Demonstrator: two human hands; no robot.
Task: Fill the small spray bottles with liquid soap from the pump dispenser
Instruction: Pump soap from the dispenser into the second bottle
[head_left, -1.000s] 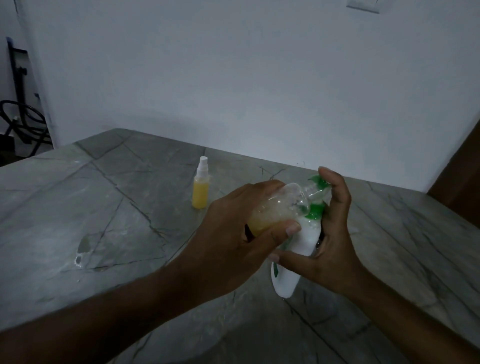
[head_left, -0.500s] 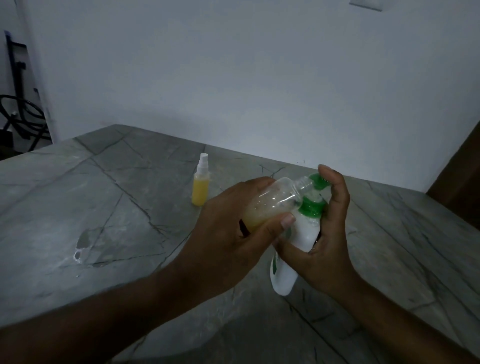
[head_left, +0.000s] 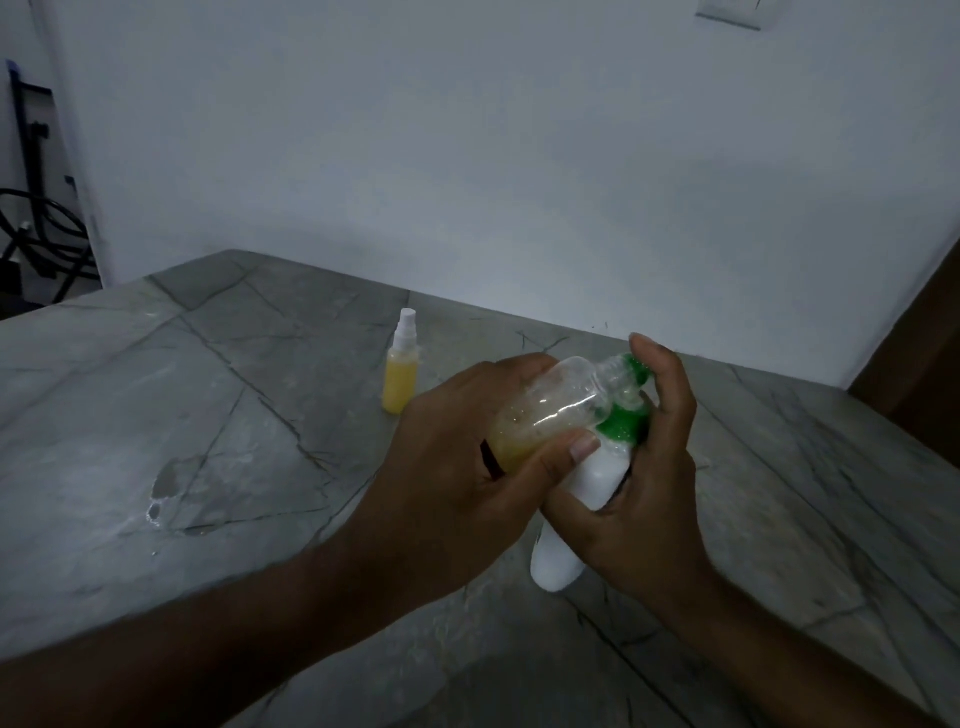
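My left hand (head_left: 462, 467) grips a small clear spray bottle (head_left: 561, 402), uncapped and tilted on its side, with yellow soap pooled at its lower end. Its open neck sits against the green pump head (head_left: 626, 415) of the white pump dispenser (head_left: 597, 478). My right hand (head_left: 649, 488) is wrapped round the dispenser's body, with a finger up on the pump top. The dispenser's base stands on the grey stone table (head_left: 208, 441). A second small spray bottle (head_left: 401, 371), capped in white and full of yellow soap, stands upright on the table behind my left hand.
A wet patch (head_left: 166, 493) marks the table to the left. A white wall runs along the table's far edge. Dark metal furniture (head_left: 36, 234) stands at the far left and a brown panel (head_left: 924, 364) at the right.
Both hands and the two bottles have held almost the same place. The clear bottle's neck has stayed at the pump head.
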